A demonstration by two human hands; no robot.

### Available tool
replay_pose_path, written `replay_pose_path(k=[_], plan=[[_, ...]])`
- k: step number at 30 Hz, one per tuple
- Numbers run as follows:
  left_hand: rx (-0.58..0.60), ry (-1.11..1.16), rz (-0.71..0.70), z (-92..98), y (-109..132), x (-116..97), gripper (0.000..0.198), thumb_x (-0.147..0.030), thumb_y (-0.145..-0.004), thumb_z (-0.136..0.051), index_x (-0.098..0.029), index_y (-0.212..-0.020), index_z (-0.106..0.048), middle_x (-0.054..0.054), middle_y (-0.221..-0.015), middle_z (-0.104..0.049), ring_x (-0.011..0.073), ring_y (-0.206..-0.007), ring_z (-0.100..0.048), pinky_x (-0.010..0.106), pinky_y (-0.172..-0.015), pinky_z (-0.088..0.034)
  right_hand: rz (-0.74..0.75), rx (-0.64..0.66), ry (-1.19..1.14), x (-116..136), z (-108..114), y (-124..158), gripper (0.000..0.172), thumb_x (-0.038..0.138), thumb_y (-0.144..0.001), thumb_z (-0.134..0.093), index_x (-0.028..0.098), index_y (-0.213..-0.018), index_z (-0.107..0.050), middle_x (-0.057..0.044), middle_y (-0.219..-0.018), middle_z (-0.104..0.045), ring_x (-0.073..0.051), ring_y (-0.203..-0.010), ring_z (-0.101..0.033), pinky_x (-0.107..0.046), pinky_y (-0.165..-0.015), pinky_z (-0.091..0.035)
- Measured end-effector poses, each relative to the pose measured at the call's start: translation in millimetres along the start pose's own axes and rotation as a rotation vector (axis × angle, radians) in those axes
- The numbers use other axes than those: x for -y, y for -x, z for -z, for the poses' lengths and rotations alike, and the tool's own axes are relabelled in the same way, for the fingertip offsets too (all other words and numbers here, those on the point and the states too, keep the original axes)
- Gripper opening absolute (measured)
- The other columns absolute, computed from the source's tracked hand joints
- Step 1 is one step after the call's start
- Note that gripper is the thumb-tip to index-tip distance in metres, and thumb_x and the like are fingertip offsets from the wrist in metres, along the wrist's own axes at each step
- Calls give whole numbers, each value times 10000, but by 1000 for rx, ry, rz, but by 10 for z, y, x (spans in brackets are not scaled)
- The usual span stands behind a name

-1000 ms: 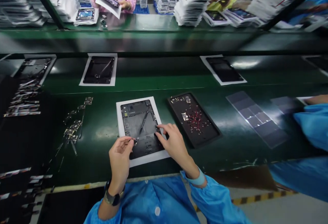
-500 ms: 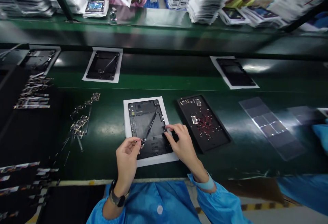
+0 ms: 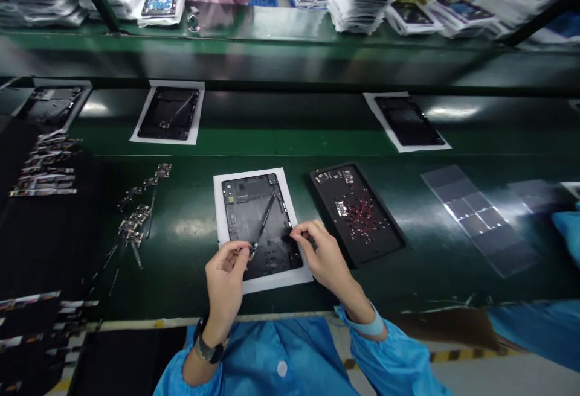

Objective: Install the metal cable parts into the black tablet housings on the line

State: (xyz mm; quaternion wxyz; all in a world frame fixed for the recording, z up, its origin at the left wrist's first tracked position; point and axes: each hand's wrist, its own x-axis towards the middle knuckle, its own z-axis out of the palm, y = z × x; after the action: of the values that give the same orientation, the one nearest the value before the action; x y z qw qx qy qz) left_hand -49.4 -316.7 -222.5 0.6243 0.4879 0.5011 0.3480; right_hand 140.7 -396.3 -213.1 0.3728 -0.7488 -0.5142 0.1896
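1. At the left, a row of small circuit parts lies on the green belt, well apart from both hands
2. The left hand has thumb and forefinger pinched together on the lower end of a flat cable, which runs slantwise up across the tablet shell
3. The shell lies open side up on a white sheet, directly in front of the person; judging by the grip, the step in hand is seating that cable end in the shell's lower part
4. That calls for lining the end up squarely and pressing gently while the shell is kept from sliding
5. The right hand has its fingertips drawn close together at the shell's right edge, touching it; whether they grip anything cannot be told
6. A black tray of tiny red bits sits just beside it
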Motion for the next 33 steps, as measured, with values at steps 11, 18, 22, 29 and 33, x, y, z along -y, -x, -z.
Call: replay_pose_path(k=[11,18,22,29,33], plan=[[95,-17,-8,-195,63,59,161,-305,-816,-704,-189,-917,-754,61,-888,-698,163,-759,-647,255,-701,-533,-50,54,-202,-9,-183,83,126,279,-947,-558,233,-998,-664,-71,-880,-686,-237,-826,-659,-383,-771,-534],[71,-3,0,-233,82,43,179,-325,-793,-730,-184,-899,-754,56,-817,-714,176,-748,-660,271,-708,-545,-64,77,-151,42,-96,90,112,238,-903,-593,227,-853,-693,-54,-813,-665,-225,-809,-614,-352,-733,-515],[80,-13,-3,-247,85,38,177,-324,-796,-723,-180,-894,-752,59,-821,-724,181,-749,-668,277,-707,-549,-65,168,-164,101,-35,71,121,215,-896,-600,223,-800,-673,-43,-796,-665,-226,-844,-597,-351,-767,-492],[161,35,49,-286,76,9,215,-327,-759,-751,-180,-915,-742,61,-810,-734,187,-756,-686,285,-715,-562,-101,319,-252,131,43,33,120,230,-891,-634,222,-789,-697,-41,-823,-670,-225,-878,-598,-357,-802,-489],[162,44,87,-306,96,26,306,-313,-748,-770,-177,-1018,-719,63,-869,-735,184,-796,-691,275,-729,-564,-105,358,-280,107,63,20,117,214,-886,-642,219,-781,-696,-40,-829,-670,-227,-900,-592,-363,-820,-483]])
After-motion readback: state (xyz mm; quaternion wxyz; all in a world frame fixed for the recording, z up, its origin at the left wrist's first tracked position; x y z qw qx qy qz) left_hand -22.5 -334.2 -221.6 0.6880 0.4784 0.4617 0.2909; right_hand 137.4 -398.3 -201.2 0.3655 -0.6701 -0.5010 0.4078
